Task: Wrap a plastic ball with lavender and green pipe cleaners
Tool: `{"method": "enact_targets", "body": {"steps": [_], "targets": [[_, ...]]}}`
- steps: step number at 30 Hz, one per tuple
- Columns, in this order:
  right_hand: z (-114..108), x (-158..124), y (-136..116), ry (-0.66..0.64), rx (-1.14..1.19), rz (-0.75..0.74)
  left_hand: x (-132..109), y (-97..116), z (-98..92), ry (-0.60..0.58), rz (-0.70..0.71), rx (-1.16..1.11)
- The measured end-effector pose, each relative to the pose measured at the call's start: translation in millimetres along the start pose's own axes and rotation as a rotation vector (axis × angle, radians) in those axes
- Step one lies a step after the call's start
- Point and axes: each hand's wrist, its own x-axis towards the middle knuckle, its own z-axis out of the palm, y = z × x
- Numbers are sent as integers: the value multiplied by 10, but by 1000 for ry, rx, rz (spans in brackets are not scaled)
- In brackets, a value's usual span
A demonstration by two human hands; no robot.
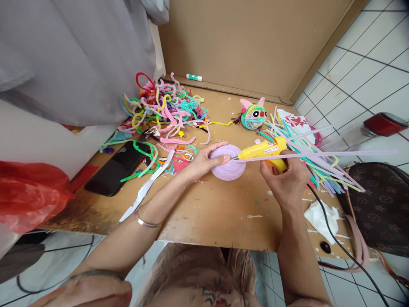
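- Purple coil (228,171), flat and round, over the middle of the counter (211,217), its left side pinched in the grip of the left hand (203,162).
- The right hand (290,177) has its grip closed around the handle of a yellow glue gun (260,151); its nozzle reaches the coil, though from here I can't tell whether they touch.
- A long purple strip (338,153) runs from the coil to the right.
- Far left, a tangled heap of pipe cleaners (169,111); far right, a striped ball (252,119) with pink ears.
- At left, a black phone (111,170).
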Motion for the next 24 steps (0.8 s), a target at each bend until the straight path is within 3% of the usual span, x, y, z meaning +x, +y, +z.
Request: {"method": "enact_targets", "body": {"steps": [13,20,24], "targets": [[-80,47,-19,-108,108,63,-17,23,4,-2,-16,11],[-11,117,94,-282,222,332,-10,15,0,-4,-20,16],[30,156,300,-358,34,487,-11,29,-1,0,-18,22]]}}
